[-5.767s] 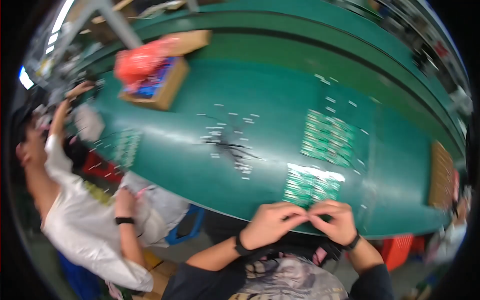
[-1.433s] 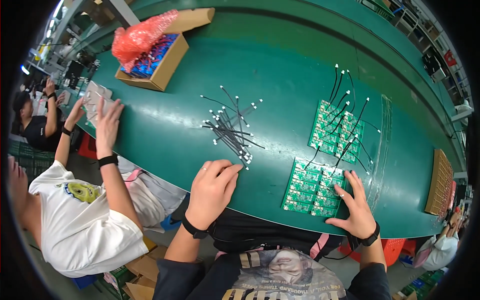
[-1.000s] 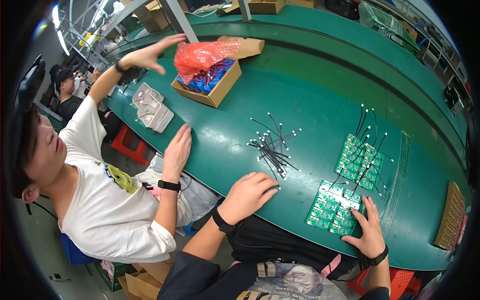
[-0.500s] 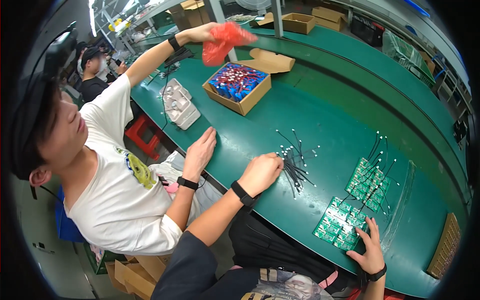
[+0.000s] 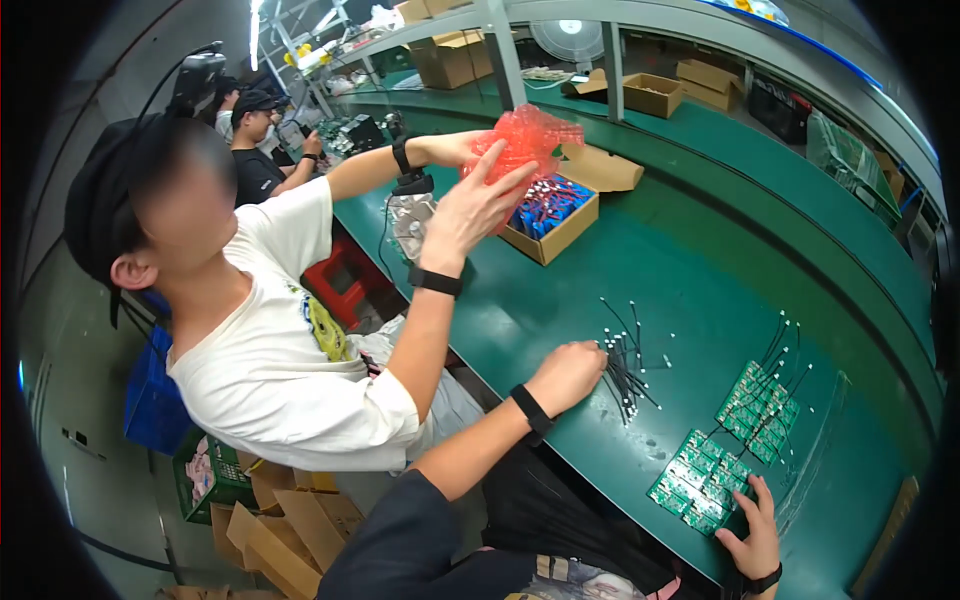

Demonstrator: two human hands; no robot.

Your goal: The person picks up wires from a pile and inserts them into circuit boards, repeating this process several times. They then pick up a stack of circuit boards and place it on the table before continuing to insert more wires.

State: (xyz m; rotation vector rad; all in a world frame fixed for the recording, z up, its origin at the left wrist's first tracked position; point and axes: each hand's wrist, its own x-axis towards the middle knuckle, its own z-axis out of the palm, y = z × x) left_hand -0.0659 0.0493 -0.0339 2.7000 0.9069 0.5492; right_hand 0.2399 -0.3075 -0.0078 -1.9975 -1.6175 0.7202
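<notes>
My left hand [image 5: 568, 376] is closed at the near-left side of a loose bundle of thin black cables [image 5: 626, 378] with small white connectors. Its fingertips pinch at the cables, though the grip itself is partly hidden. To the right, my right hand [image 5: 754, 535] has its fingers spread, touching the right edge of the nearer green circuit board panel [image 5: 690, 480]. Just beyond lies a second green circuit board panel [image 5: 752, 400], with black cables running from it and over it.
At my left a co-worker holds a crumpled red plastic bag [image 5: 520, 140] in both hands. Below it stands an open cardboard box [image 5: 560, 238] of blue parts with red wires. A raised ledge [image 5: 700, 195] runs along the far side of the green table [image 5: 500, 320]. Clear tape [image 5: 812, 455] lies at right.
The whole view has shifted, so the table things appear further right and lower. The co-worker's second hand has risen from the table to the red bag. My hands stay by the cables and panel.
</notes>
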